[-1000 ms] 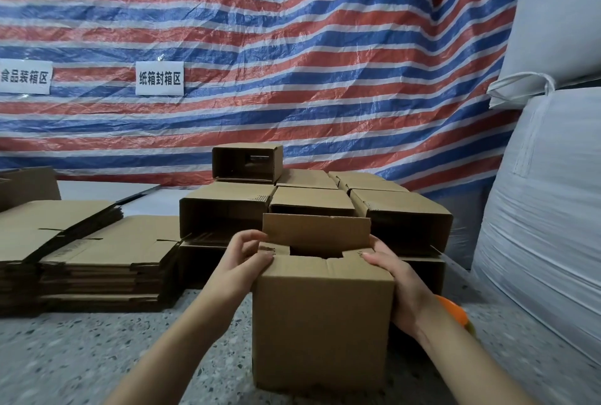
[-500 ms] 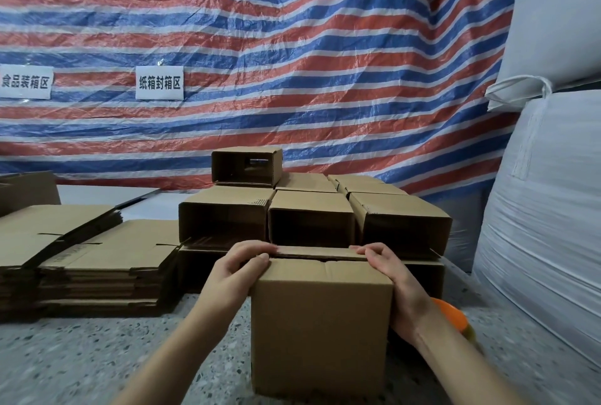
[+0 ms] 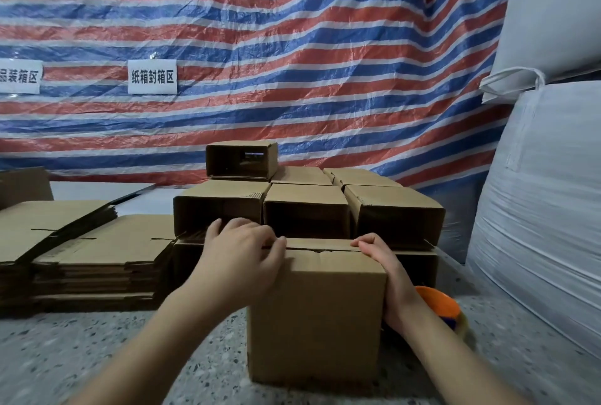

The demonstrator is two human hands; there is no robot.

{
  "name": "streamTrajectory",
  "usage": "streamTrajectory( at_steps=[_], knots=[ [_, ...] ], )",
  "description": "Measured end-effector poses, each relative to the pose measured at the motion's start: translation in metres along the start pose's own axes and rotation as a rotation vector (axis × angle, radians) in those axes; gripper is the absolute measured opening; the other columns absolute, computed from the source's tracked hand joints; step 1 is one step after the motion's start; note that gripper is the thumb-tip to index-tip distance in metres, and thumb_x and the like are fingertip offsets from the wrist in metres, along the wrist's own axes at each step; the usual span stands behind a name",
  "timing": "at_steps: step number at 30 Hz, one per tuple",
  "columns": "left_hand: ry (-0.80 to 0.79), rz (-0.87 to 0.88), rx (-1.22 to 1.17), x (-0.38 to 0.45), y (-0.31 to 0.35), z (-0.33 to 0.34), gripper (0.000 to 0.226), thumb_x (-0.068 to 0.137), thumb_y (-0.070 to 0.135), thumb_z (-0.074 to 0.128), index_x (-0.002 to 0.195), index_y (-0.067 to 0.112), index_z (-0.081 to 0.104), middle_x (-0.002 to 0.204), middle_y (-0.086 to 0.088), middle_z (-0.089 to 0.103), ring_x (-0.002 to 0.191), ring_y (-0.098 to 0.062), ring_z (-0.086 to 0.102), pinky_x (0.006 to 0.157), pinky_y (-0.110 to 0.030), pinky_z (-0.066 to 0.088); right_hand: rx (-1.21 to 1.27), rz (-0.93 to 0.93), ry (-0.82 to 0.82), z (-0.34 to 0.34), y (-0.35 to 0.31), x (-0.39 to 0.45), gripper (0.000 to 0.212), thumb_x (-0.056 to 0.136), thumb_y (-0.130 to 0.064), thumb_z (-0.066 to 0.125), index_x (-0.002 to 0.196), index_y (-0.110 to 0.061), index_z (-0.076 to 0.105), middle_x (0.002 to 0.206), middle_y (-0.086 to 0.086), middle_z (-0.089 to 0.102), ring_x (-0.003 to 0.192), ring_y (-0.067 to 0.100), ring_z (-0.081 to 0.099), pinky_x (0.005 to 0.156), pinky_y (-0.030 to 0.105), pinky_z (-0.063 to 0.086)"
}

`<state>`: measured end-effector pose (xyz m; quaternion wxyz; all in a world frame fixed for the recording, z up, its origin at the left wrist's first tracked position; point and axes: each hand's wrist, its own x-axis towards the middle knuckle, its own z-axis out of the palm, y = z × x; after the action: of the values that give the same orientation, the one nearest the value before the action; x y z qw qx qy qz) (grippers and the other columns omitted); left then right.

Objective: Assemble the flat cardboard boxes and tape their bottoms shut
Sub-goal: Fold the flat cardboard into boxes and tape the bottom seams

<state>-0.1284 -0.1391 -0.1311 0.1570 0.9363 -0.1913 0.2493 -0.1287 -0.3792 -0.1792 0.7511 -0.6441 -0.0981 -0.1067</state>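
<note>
head view: only camera I have, wide-angle, looking down over both forearms.
box in work: the upright box (image 3: 317, 313) stands on the speckled table (image 3: 97, 356), right in front of me, its upper end turned up with the flaps folded down flat.
seam: the flap seam (image 3: 320, 249) runs across the top between my two hands and looks nearly closed, a thin dark gap left.
left hand: my left hand (image 3: 240, 258) lies over the top left corner, fingers curled over the flap edge and pressing it down, gripping that corner.
right hand: my right hand (image 3: 387, 271) hugs the right wall, fingers hooked over the top right edge, clamping the box.
tape tool: an orange tape dispenser (image 3: 439, 307) sits just behind my right wrist, mostly hidden; I think it is a dispenser but can't be sure.
done stack: assembled boxes (image 3: 305, 209) lie on their sides behind the box, open mouths toward me.
blanks: flat cardboard stacks (image 3: 97, 248) to the left, waiting.
step judged: flaps closed, taping not yet done.
how to do it well: I'd keep the left hand pinning both flaps flush so the seam can't spring open, free only the right for the tape, start the strip on the side wall, pull it along the seam centre and rub it down.
risk: letting go with both hands lets the flaps pop open.
</note>
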Motion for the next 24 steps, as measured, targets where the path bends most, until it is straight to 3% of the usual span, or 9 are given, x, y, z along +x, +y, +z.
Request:
streamTrajectory(
  at_steps=[3, 5, 8, 11, 13, 15, 17, 21, 24],
  knots=[
    [-0.099, 0.190, 0.048, 0.007, 0.032, 0.009, 0.076, 0.085, 0.074, 0.009, 0.143, 0.037, 0.042, 0.150, 0.014, 0.042, 0.142, -0.009, 0.031, 0.120, -0.045, 0.010, 0.023, 0.007, -0.003, 0.000, 0.000, 0.000, 0.039, 0.082, -0.043, 0.058, 0.103, -0.011, 0.062, 0.097, 0.016, 0.065, 0.077, 0.022, 0.067, 0.063, 0.032, 0.055],
    [-0.201, 0.285, 0.058, 0.011, 0.045, 0.021, 0.077, 0.086, 0.079, 0.013, 0.151, 0.039, 0.026, 0.159, 0.013, 0.027, 0.146, -0.010, 0.023, 0.119, -0.041, 0.010, 0.059, 0.009, -0.022, 0.000, 0.000, -0.001, 0.038, 0.082, -0.043, 0.059, 0.102, -0.011, 0.062, 0.096, 0.019, 0.065, 0.076, 0.026, 0.067, 0.061, 0.035, 0.056],
    [-0.183, 0.352, 0.127, 0.014, 0.045, 0.037, 0.069, 0.091, 0.075, 0.024, 0.149, 0.039, 0.027, 0.157, 0.012, 0.033, 0.145, -0.012, 0.028, 0.117, -0.041, 0.023, -0.019, 0.019, -0.020, -0.002, 0.001, 0.000, 0.038, 0.086, -0.050, 0.053, 0.102, -0.017, 0.065, 0.104, 0.021, 0.063, 0.085, 0.028, 0.065, 0.067, 0.036, 0.057],
    [-0.130, 0.360, 0.130, 0.014, 0.040, 0.041, 0.068, 0.090, 0.075, 0.025, 0.146, 0.038, 0.034, 0.154, 0.012, 0.039, 0.142, -0.011, 0.033, 0.113, -0.039, 0.029, -0.112, 0.059, -0.008, -0.015, -0.003, 0.006, 0.043, 0.100, -0.054, 0.038, 0.113, -0.025, 0.067, 0.114, 0.011, 0.067, 0.105, 0.026, 0.066, 0.088, 0.041, 0.055],
    [-0.121, 0.368, 0.109, 0.014, 0.039, 0.041, 0.070, 0.088, 0.077, 0.023, 0.145, 0.038, 0.035, 0.153, 0.012, 0.040, 0.141, -0.011, 0.034, 0.113, -0.038, 0.031, -0.415, 0.092, 0.090, -0.033, -0.009, 0.010, 0.039, 0.103, -0.054, 0.036, 0.116, -0.028, 0.061, 0.117, 0.003, 0.065, 0.110, 0.021, 0.063, 0.099, 0.046, 0.051],
    [-0.110, 0.380, 0.101, 0.013, 0.040, 0.041, 0.071, 0.088, 0.077, 0.021, 0.145, 0.038, 0.035, 0.152, 0.013, 0.041, 0.141, -0.011, 0.035, 0.113, -0.038, 0.031, -1.061, 0.140, 0.168, -0.057, -0.009, 0.010, 0.040, 0.099, -0.062, 0.038, 0.110, -0.028, 0.057, 0.106, -0.004, 0.064, 0.095, 0.012, 0.063, 0.085, 0.038, 0.055],
    [-0.110, 0.385, 0.096, 0.012, 0.040, 0.041, 0.069, 0.090, 0.075, 0.022, 0.147, 0.038, 0.033, 0.152, 0.013, 0.040, 0.141, -0.010, 0.034, 0.113, -0.038, 0.030, -1.497, 0.234, 0.147, -0.073, -0.002, 0.001, 0.053, 0.094, -0.073, 0.034, 0.108, -0.027, 0.055, 0.096, -0.008, 0.062, 0.083, 0.007, 0.061, 0.070, 0.030, 0.053],
    [-0.112, 0.383, 0.093, 0.012, 0.041, 0.041, 0.070, 0.089, 0.076, 0.019, 0.147, 0.038, 0.031, 0.153, 0.013, 0.039, 0.142, -0.011, 0.033, 0.114, -0.038, 0.028, -1.684, 0.296, 0.009, -0.083, 0.021, -0.015, 0.051, 0.089, -0.071, 0.048, 0.117, -0.028, 0.054, 0.106, -0.009, 0.066, 0.089, 0.007, 0.062, 0.074, 0.026, 0.048],
    [-0.124, 0.379, 0.078, 0.012, 0.040, 0.040, 0.071, 0.089, 0.076, 0.017, 0.148, 0.038, 0.030, 0.154, 0.012, 0.038, 0.143, -0.012, 0.033, 0.114, -0.038, 0.028, -1.687, 0.238, 0.046, -0.086, 0.027, -0.015, 0.050, 0.088, -0.065, 0.057, 0.124, -0.030, 0.053, 0.113, -0.010, 0.064, 0.096, 0.007, 0.061, 0.073, 0.024, 0.046]
  ],
)
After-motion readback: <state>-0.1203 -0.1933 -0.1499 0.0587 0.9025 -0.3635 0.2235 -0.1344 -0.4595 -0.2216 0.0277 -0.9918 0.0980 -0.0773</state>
